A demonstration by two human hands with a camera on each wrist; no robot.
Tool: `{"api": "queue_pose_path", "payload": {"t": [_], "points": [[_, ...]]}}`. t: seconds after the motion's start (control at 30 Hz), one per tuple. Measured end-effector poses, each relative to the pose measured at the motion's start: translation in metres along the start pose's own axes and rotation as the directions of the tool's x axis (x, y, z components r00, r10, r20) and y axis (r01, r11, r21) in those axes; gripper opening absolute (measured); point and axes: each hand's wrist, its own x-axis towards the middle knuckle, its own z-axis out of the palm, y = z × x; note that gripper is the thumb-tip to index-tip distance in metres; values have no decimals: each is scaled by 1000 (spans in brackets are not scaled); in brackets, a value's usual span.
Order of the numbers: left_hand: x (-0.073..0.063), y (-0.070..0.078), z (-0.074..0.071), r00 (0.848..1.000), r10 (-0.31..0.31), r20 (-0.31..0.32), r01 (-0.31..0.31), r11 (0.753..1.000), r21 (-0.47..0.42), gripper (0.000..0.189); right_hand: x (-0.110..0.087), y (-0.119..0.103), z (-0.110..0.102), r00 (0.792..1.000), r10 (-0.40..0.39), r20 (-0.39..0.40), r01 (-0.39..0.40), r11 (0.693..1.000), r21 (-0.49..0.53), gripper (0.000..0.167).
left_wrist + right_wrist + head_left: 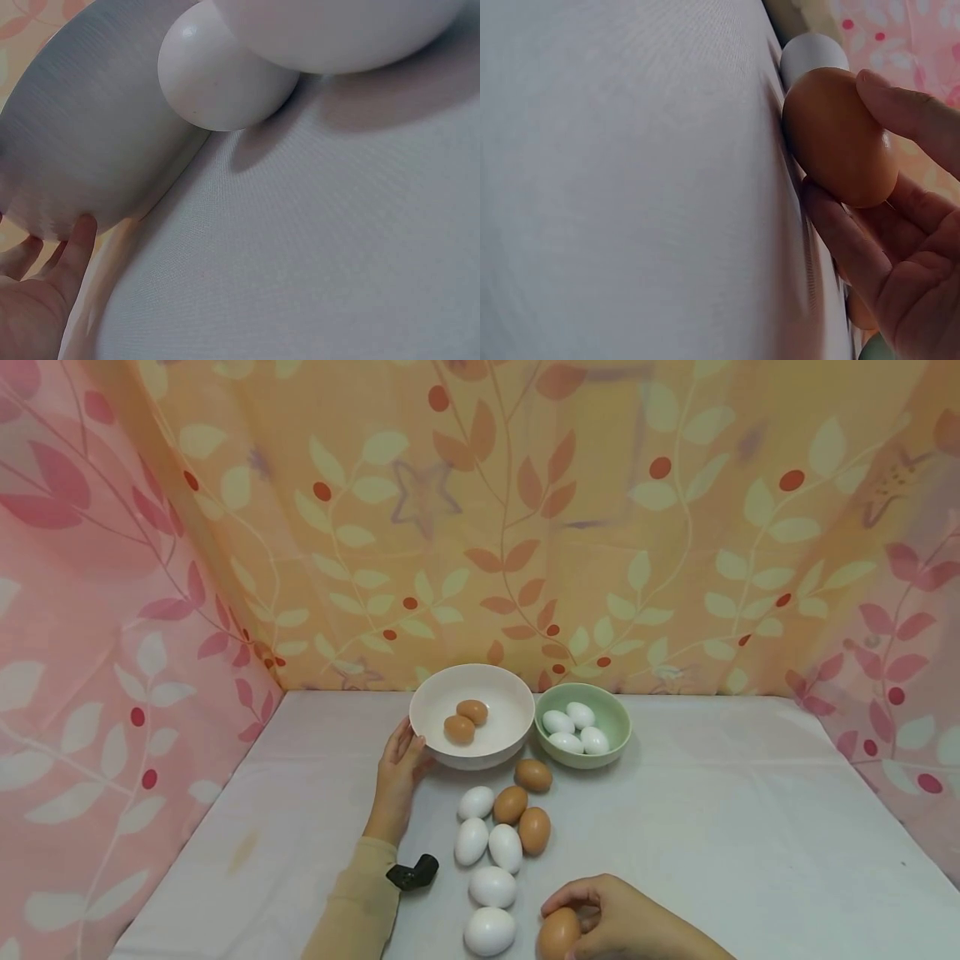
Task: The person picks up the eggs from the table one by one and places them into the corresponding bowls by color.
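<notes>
My right hand (618,918) pinches a brown egg (559,933) between thumb and fingers at the near edge of the head view. In the right wrist view the egg (840,139) sits close over the white cloth, a white egg (814,56) behind it. My left hand (397,768) rests against the left side of a large white bowl (472,762). The left wrist view shows the fingertips (87,223) touching the bowl's outer wall (97,120). Two brown eggs (460,729) lie inside this bowl.
A smaller green bowl (618,731) holding several white eggs stands right of the white bowl. Three brown eggs (534,831) and several white eggs (492,887) lie on the white tablecloth (750,827) between my hands. Patterned curtains (480,527) surround the table's back and sides.
</notes>
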Motion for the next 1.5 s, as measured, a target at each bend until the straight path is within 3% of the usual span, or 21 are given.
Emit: {"api": "queue_pose_path", "payload": {"t": [0.23, 0.47, 0.67, 0.9, 1.2, 1.5], "points": [[0, 2, 2, 1000, -1, -1, 1, 1000, 4, 60, 2, -2, 0, 999, 16, -30, -18, 997, -69, 40], [1, 3, 1, 1000, 4, 12, -5, 1000, 8, 60, 10, -12, -7, 981, 62, -185, -99, 975, -198, 41], [0, 4, 2, 1000, -2, 2, 2, 1000, 16, 60, 21, -31, -14, 970, 38, -239, -104, 958, -268, 45], [1, 2, 6, 1000, -13, -1, 13, 1000, 15, 58, 39, -54, -37, 955, -53, -292, -62, 927, -371, 45], [0, 2, 3, 1000, 11, -1, -11, 1000, 15, 60, 75, -78, -55, 921, -59, -385, -84, 935, -344, 50], [-1, -1, 1, 1000, 17, 0, -17, 1000, -1, 60, 116, -91, -50, 867, 1, -499, -175, 937, -301, 47]]}}
